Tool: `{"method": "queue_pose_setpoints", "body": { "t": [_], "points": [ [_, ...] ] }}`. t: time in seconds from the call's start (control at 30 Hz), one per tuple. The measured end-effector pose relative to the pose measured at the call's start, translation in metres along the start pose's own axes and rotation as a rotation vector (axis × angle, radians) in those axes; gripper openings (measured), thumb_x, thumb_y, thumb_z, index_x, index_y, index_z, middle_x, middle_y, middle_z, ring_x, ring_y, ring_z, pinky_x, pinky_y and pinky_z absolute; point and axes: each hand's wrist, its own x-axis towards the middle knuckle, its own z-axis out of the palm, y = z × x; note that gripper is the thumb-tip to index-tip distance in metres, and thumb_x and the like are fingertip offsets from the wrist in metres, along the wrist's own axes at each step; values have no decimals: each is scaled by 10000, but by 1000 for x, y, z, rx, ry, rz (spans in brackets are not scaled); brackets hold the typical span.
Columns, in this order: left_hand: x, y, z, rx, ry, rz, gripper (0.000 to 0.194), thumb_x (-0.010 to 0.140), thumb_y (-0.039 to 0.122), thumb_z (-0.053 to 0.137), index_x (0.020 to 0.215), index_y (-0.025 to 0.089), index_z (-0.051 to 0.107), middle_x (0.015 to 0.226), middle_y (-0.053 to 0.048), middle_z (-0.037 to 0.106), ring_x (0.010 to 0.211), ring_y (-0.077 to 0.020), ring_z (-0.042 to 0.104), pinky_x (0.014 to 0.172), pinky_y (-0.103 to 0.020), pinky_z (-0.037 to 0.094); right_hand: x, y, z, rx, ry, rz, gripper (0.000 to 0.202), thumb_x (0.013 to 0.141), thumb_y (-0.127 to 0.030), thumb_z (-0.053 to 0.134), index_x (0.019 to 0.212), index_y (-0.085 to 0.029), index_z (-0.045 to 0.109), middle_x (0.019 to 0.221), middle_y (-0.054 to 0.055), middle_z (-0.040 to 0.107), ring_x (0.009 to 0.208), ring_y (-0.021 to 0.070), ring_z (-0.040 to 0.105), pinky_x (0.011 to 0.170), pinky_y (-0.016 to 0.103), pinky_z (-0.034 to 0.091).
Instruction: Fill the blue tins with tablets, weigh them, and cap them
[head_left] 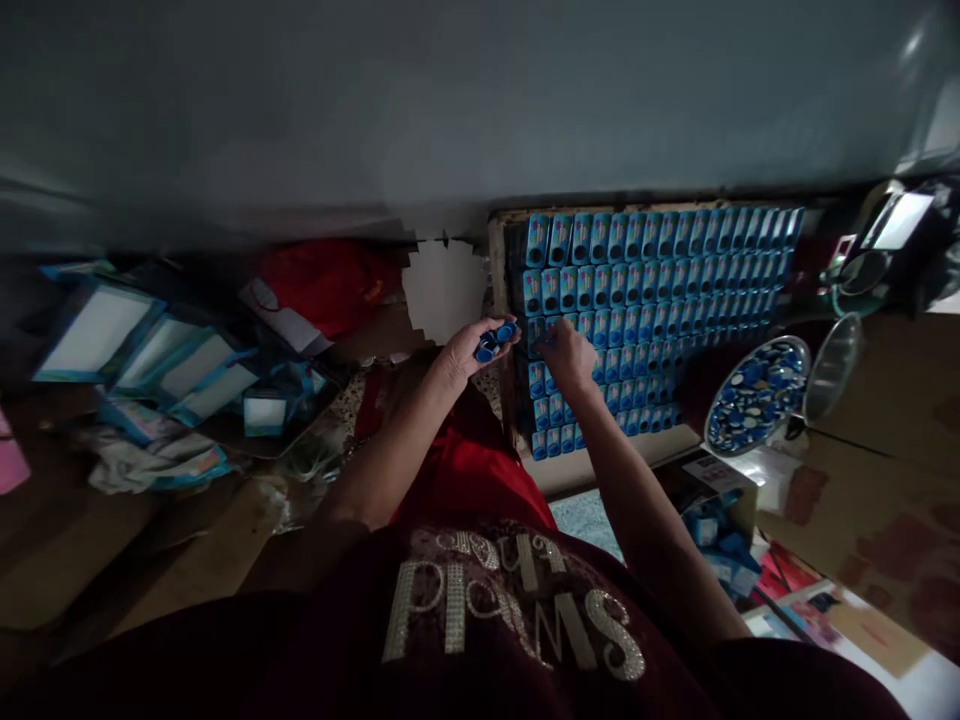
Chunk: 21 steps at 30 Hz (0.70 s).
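My left hand (466, 350) is curled around several small round blue pieces (486, 346), which look like caps or small tins with shiny rims. It is held just left of a wide tray (512, 385) filled with rows of small blue packs (616, 278), each with a dark round spot on its face. My right hand (570, 355) reaches over the left part of these rows, fingers pinched together at one pack. What the fingertips hold, if anything, is too dark and small to make out.
At the right, a clear round tub (709, 425) holds many similar blue and silver pieces, with a transparent lid (834, 368) beside it. Blue-edged cartons (97, 332) pile up at the left near a red cloth (330, 290). A grey wall (420, 110) rises behind the tray.
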Motion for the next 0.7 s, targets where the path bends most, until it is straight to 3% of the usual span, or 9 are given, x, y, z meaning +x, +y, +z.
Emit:
{"method": "queue_pose_setpoints", "body": {
  "t": [0.13, 0.27, 0.37, 0.53, 0.7],
  "points": [
    [-1, -3, 4, 76, -62, 33, 47, 955, 213, 760, 959, 195, 803, 892, -78, 819, 805, -154, 782, 606, -175, 522, -9, -16, -12, 244, 103, -220, 161, 986, -304, 677, 1110, -266, 772, 957, 61, 780, 881, 248, 714, 820, 342, 539],
    [0, -7, 2, 126, -54, 60, 20, 928, 214, 805, 911, 206, 800, 798, -24, 774, 719, -131, 715, 631, -203, 510, -10, -27, -8, 406, 86, -418, 245, 950, -203, 602, 1115, -247, 778, 1060, 76, 798, 931, 239, 722, 904, 356, 578],
    [5, -12, 0, 165, -64, 51, 55, 955, 198, 791, 903, 186, 803, 784, -14, 755, 660, -108, 666, 648, -214, 504, -14, -24, 4, 330, 95, -367, 259, 906, -155, 609, 1081, -232, 784, 1103, 95, 818, 1019, 264, 735, 978, 384, 557],
    [11, -20, 5, 187, -71, 33, 73, 998, 201, 772, 961, 172, 827, 801, -20, 771, 654, -108, 696, 630, -208, 505, -16, -12, 20, 424, 109, -132, 203, 924, -240, 678, 1074, -238, 814, 970, 50, 837, 910, 246, 770, 870, 345, 552],
    [3, -4, 14, 145, -98, 57, 97, 1026, 146, 732, 998, 153, 825, 884, -53, 816, 764, -130, 772, 699, -208, 542, 13, -13, 15, 434, 231, -143, 207, 925, -245, 678, 1054, -231, 839, 1017, 64, 837, 922, 245, 766, 906, 358, 567]
  ]
}}
